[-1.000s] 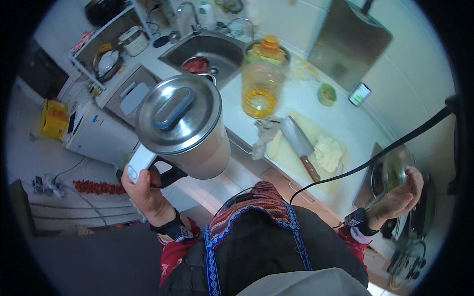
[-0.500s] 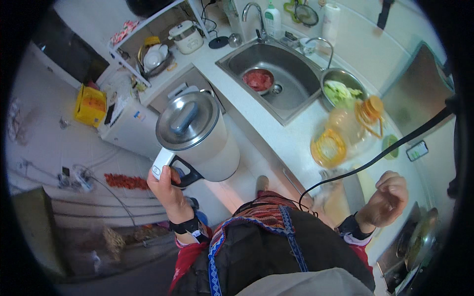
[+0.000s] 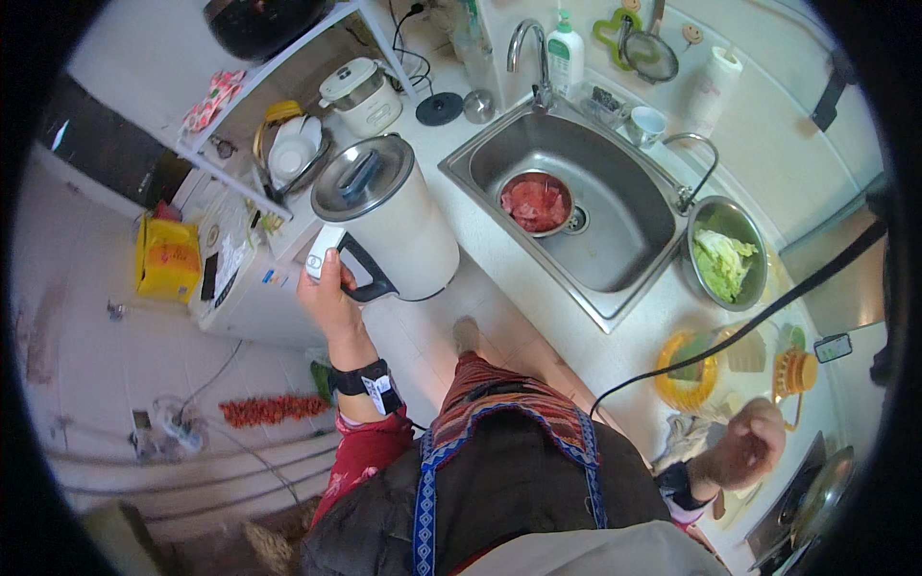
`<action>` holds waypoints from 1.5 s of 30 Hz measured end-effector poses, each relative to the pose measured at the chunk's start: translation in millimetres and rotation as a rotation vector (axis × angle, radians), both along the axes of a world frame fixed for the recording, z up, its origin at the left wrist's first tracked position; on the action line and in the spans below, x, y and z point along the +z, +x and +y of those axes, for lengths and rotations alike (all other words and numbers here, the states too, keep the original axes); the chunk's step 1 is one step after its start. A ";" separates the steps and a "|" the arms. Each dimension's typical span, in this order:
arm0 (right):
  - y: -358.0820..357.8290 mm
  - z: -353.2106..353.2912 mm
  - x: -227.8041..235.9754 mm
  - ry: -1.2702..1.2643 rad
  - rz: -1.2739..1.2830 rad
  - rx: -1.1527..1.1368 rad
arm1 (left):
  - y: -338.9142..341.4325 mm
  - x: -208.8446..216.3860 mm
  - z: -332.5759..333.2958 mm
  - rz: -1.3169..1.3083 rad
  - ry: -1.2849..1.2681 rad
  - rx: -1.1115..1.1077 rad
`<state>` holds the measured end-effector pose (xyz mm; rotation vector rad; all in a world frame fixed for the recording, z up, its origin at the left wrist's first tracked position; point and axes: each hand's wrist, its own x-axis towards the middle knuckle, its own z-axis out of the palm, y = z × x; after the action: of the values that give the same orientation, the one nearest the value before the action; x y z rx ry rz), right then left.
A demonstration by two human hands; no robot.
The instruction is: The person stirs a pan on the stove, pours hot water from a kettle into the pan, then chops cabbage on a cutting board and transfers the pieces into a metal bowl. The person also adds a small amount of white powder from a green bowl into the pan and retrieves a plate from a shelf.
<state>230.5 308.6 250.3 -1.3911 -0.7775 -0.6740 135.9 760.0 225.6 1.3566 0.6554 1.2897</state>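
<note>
My left hand [image 3: 331, 293] is wrapped round the handle of a white electric kettle [image 3: 413, 230] with a steel lid. The kettle is held in the air, roughly upright, over the floor between the two counters. On the far counter, beyond the kettle, sits its round black base [image 3: 439, 108]. My right hand [image 3: 747, 447] hovers over the right counter with its fingers curled in and nothing visible in them. Closest to it is a large clear oil bottle [image 3: 740, 360] with an orange cap, lying or standing at a slant I cannot make out.
The steel sink [image 3: 619, 264] holds a bowl of raw meat [image 3: 536, 204]. Beside it stands a steel bowl [image 3: 704, 293] with cabbage leaves [image 3: 722, 261]. A white cooker [image 3: 361, 96] and a dish rack stand back left. A black cable [image 3: 711, 331] crosses the right side.
The view has turned and moved towards the sink. My left hand has carried the kettle forward, closer to the far counter. My right hand stays raised, now lower in view near the bottle cap.
</note>
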 end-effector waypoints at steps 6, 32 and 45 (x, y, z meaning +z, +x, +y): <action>-11.4 82.9 4.0 -0.073 -0.002 -0.287 | 104.3 -24.5 122.6 -0.021 -0.032 -0.135; 17.5 320.4 44.7 -0.369 0.130 -0.949 | 372.8 -118.7 335.0 0.008 -0.071 -0.308; 23.5 332.4 36.6 -0.290 0.242 -0.836 | 391.7 -170.3 347.8 0.164 0.009 -0.174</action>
<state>254.1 641.0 286.9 -2.0394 -0.0643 -1.0242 527.6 1107.8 55.3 1.5032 0.6284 1.0513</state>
